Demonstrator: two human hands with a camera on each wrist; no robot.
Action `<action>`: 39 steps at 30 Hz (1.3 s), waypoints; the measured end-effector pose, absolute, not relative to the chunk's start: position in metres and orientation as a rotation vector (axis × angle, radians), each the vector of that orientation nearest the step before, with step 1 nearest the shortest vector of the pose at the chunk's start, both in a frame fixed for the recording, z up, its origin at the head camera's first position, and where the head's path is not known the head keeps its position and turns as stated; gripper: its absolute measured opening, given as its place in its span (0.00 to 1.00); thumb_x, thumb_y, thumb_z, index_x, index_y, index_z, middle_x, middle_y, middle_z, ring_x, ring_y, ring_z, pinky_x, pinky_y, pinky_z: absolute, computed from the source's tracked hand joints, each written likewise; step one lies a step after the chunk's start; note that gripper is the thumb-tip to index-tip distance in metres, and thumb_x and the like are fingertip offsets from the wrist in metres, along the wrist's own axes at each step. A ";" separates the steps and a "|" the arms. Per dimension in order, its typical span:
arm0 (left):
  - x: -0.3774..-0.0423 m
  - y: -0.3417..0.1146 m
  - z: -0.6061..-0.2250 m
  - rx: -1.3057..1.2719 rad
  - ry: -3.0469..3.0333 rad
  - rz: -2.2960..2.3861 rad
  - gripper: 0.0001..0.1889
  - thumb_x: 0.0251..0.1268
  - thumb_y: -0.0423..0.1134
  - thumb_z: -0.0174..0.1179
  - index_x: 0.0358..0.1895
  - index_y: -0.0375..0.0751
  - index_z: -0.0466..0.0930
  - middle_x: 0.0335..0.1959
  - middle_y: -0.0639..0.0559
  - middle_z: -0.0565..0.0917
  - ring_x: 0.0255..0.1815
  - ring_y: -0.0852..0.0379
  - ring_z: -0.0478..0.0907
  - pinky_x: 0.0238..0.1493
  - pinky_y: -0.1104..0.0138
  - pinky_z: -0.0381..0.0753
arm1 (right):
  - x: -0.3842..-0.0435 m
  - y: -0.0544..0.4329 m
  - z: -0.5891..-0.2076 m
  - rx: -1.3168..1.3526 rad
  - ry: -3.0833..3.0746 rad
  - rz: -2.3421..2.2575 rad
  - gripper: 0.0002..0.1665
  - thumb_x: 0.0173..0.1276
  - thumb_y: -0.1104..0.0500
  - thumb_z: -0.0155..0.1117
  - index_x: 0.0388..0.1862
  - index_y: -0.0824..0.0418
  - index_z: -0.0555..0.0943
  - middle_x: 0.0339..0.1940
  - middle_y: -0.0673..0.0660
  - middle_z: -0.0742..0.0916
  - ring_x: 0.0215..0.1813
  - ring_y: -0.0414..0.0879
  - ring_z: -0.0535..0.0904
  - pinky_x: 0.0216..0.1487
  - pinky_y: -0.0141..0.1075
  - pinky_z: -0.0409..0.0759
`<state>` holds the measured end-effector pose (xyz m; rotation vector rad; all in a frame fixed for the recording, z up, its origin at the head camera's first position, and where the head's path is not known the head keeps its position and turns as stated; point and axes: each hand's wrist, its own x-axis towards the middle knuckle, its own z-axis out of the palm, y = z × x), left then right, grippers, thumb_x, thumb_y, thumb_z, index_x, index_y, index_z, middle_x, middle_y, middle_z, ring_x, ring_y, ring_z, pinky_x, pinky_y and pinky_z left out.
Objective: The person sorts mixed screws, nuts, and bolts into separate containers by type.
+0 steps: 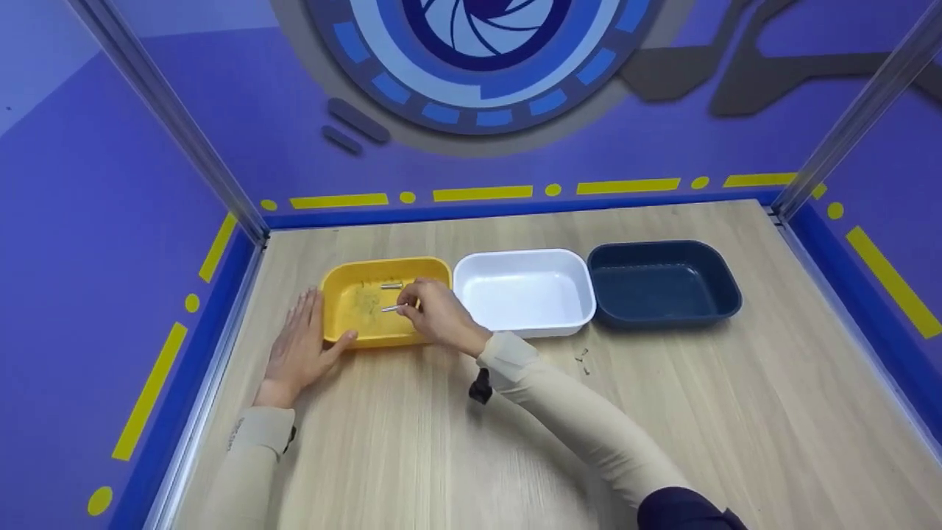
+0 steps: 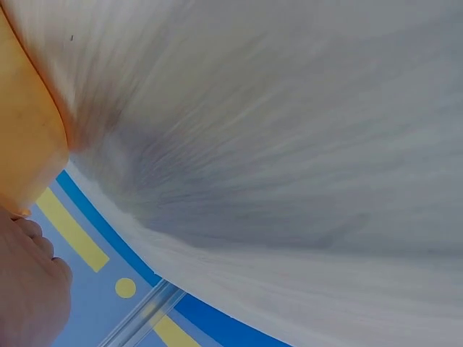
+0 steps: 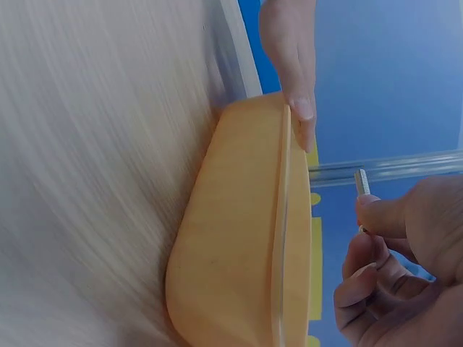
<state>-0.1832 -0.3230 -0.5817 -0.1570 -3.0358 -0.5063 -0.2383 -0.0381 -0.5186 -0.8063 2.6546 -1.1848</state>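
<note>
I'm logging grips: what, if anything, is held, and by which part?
The right hand pinches a screw near one end, threaded part sticking out. The left hand only touches the yellow tray.

"What's carrying everything?"

"A flat, pale, wood-grained tabletop (image 1: 412,442), its streaks running roughly from six o'clock to twelve, far edge at twelve."

"And what sits on it?"

"Three rounded rectangular trays, plastic by the look of them, all upright in one row. From the table's middle, the yellow tray (image 1: 386,341) stands at ten o'clock, the glossy white tray (image 1: 524,298) at twelve, the dark navy tray (image 1: 662,287) at two. Neighbouring rims touch or nearly touch."

"Anything smaller?"

"A few slim, greyish bits (image 1: 580,360) lie close together at the white one's five o'clock, just off its corner. They're too small to identify."
</note>
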 end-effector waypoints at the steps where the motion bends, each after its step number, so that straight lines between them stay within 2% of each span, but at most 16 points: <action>1: -0.183 -0.323 -0.582 -0.159 -3.035 -0.507 0.57 0.77 0.72 0.50 0.87 0.30 0.38 0.89 0.33 0.44 0.90 0.35 0.41 0.89 0.42 0.42 | -0.241 -0.039 -0.518 -0.807 2.657 -1.183 0.08 0.79 0.57 0.68 0.49 0.58 0.90 0.42 0.50 0.86 0.42 0.43 0.79 0.43 0.29 0.81; 5: -0.182 -0.324 -0.582 -0.158 -3.036 -0.513 0.57 0.77 0.72 0.50 0.87 0.31 0.38 0.89 0.33 0.45 0.90 0.35 0.42 0.89 0.42 0.43 | -0.251 -0.043 -0.515 -0.812 2.670 -1.181 0.08 0.80 0.57 0.68 0.50 0.58 0.90 0.42 0.50 0.86 0.44 0.43 0.80 0.45 0.30 0.82; 18: -0.182 -0.324 -0.584 -0.147 -3.018 -0.521 0.57 0.77 0.71 0.51 0.87 0.30 0.38 0.89 0.33 0.44 0.90 0.34 0.44 0.89 0.42 0.43 | -0.276 -0.053 -0.505 -0.741 2.733 -1.169 0.06 0.80 0.58 0.67 0.48 0.58 0.89 0.44 0.53 0.85 0.44 0.43 0.80 0.41 0.28 0.81; 28: -0.182 -0.325 -0.587 -0.156 -3.026 -0.528 0.57 0.77 0.72 0.50 0.87 0.31 0.37 0.89 0.34 0.44 0.90 0.35 0.43 0.89 0.42 0.43 | -0.280 -0.057 -0.505 -0.704 2.739 -1.159 0.07 0.80 0.58 0.67 0.49 0.58 0.89 0.44 0.53 0.86 0.44 0.42 0.81 0.42 0.29 0.82; 35: -0.182 -0.324 -0.585 -0.161 -3.021 -0.516 0.57 0.77 0.71 0.51 0.87 0.30 0.38 0.89 0.33 0.45 0.90 0.34 0.44 0.89 0.42 0.44 | -0.280 -0.056 -0.505 -0.712 2.722 -1.138 0.15 0.80 0.56 0.68 0.60 0.59 0.87 0.46 0.53 0.85 0.46 0.44 0.80 0.42 0.30 0.81; 39: -0.183 -0.324 -0.584 -0.163 -3.024 -0.524 0.56 0.78 0.71 0.50 0.87 0.30 0.38 0.89 0.33 0.45 0.90 0.34 0.43 0.89 0.42 0.44 | -0.281 -0.054 -0.505 -0.698 2.717 -1.129 0.15 0.80 0.56 0.67 0.61 0.58 0.86 0.48 0.52 0.85 0.47 0.43 0.80 0.44 0.31 0.82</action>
